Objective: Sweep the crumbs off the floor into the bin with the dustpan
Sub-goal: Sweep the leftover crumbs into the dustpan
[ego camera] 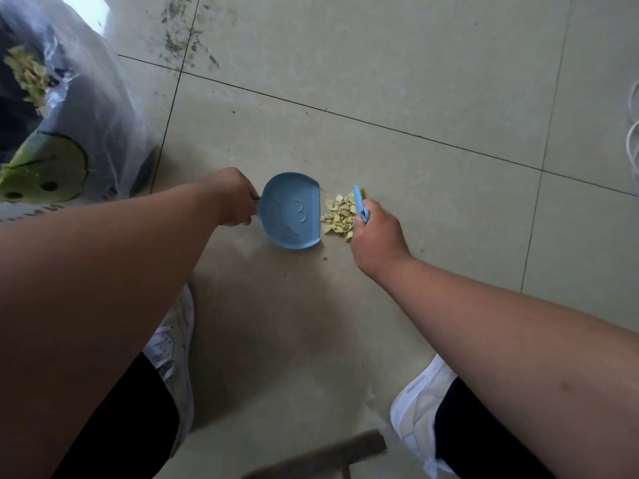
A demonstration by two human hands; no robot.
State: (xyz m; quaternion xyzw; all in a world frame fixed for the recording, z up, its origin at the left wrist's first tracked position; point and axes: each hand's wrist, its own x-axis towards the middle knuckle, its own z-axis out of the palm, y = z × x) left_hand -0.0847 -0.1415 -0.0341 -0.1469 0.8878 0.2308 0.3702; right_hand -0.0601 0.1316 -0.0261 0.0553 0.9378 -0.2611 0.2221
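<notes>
Mid-frame, the crumbs (339, 216) — light, loose, likely to scatter — lie between dustpan (292, 210), its handle gripped by the left hand (232, 198), and brush (359, 203), clasped by the right hand (375, 236); bin (52, 108) upper left.

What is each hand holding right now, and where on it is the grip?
Left hand grips the blue dustpan by its handle. Right hand grips the small blue brush by its handle end.

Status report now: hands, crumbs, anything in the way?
Left hand holds dustpan, right hand holds brush. Crumbs on floor between them. Path into pan open.
</notes>
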